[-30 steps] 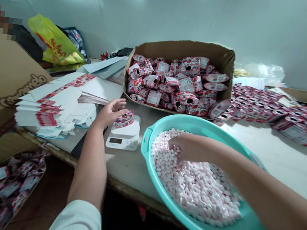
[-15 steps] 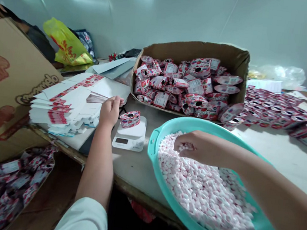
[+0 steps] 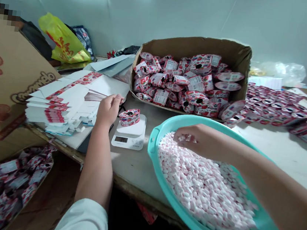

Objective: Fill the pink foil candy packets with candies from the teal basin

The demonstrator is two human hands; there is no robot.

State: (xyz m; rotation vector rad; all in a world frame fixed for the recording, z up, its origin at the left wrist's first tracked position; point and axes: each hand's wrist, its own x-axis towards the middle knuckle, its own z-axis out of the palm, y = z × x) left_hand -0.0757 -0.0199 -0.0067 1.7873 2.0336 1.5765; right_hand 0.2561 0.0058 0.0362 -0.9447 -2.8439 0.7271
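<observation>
A small white digital scale (image 3: pixel 129 142) stands on the table, its display showing blurred digits. On its plate a red-and-pink printed candy pouch (image 3: pixel 129 117) stands upright with a dark hole at its top. My left hand (image 3: pixel 108 110) is closed just left of the pouch, apart from it; its curled fingers hide whatever they may hold. To the right, my right hand (image 3: pixel 192 137) is curled around a few small candies at the far left part of a turquoise basin (image 3: pixel 154 139). Pale pink and white candies (image 3: pixel 203 188) fill much of the basin.
Behind stands a cardboard box (image 3: pixel 233 54) full of printed pouches. More pouches (image 3: pixel 277 108) stand in rows at right. Flat white-and-red cartons (image 3: pixel 68 101) are stacked at left beside a large cardboard box (image 3: pixel 7 74). Below, another box holds pouches (image 3: pixel 7 186). A yellow bag (image 3: pixel 64 42) lies behind.
The scale's display now shows digits where it looked dark before. My right hand has risen slightly, its fingers still around candies. My left hand stays beside the scale; the view has shifted a little.
</observation>
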